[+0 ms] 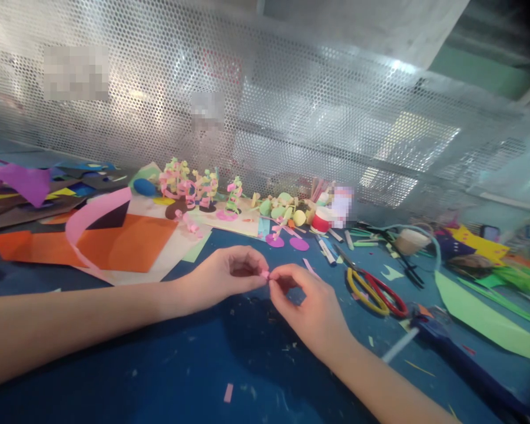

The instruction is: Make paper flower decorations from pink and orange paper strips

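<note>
A tiny pink paper piece (265, 274) is pinched between the fingertips of both hands, above the blue tabletop. My left hand (225, 274) comes in from the left with thumb and forefinger closed on it. From the lower right, my right hand (311, 303) meets it with thumb and forefinger pressed together at the same piece. Fingertips hide most of the piece, so its exact shape cannot be made out. Beyond the hands lie two purple paper discs, one bare disc (299, 244) and one disc (274, 240) bearing a curled pink paper strip.
Yellow-and-red-handled scissors (375, 292) and a blue glue gun (463, 359) lie to the right. Curly paper decorations (207, 188) stand at the back, before a perforated metal panel (282, 118). Orange paper (115, 244) and a pink strip (82, 221) are at the left; a pink scrap (228, 393) lies in front.
</note>
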A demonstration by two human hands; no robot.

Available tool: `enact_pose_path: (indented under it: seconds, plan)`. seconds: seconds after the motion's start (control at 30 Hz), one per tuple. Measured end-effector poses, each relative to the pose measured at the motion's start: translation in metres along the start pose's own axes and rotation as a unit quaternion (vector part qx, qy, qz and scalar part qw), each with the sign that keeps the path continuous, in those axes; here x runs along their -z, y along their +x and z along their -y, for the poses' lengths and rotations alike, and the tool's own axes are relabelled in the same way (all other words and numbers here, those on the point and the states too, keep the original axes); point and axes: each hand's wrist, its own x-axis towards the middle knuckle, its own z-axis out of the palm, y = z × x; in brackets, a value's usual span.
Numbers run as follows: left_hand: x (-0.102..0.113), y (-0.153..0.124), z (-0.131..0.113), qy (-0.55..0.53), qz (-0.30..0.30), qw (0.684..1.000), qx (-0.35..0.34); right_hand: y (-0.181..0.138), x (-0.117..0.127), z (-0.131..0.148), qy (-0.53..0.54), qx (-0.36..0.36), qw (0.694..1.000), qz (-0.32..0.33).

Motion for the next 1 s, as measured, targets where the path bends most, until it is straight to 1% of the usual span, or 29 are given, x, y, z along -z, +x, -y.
enact_pose_path:
  seconds: [0.1, 0.2, 0.3, 0.53, 0.67, 0.83, 1.0]
  plan:
    - [0.0, 0.0, -0.002, 0.008, -0.009, 1.0, 0.006, 0.001, 0.001, -0.003, 0.022, -0.049, 0.999, -0.008]
    - [0.0, 0.0, -0.003, 0.009, -0.015, 1.0, 0.017, 0.001, 0.003, -0.004, 0.021, -0.06, 0.998, -0.02]
    - [0.0, 0.0, -0.003, 0.003, -0.016, 1.0, 0.014, 0.001, 0.003, -0.002, 0.018, -0.041, 0.999, -0.023]
    - [0.0, 0.0, -0.002, -0.003, 0.007, 1.0, 0.003, 0.001, 0.002, 0.002, -0.002, -0.007, 0.999, -0.036]
    - [0.0, 0.0, -0.003, -0.007, 0.009, 1.0, 0.003, 0.001, 0.003, 0.003, -0.01, 0.004, 0.999, -0.033]
    - [-0.001, -0.001, -0.004, 0.013, 0.01, 1.0, 0.009, 0.0, 0.003, 0.004, -0.03, 0.022, 0.999, -0.031]
    - [-0.001, -0.003, -0.005, 0.01, 0.029, 0.999, 0.022, 0.0, 0.004, 0.007, -0.049, 0.046, 0.998, -0.016]
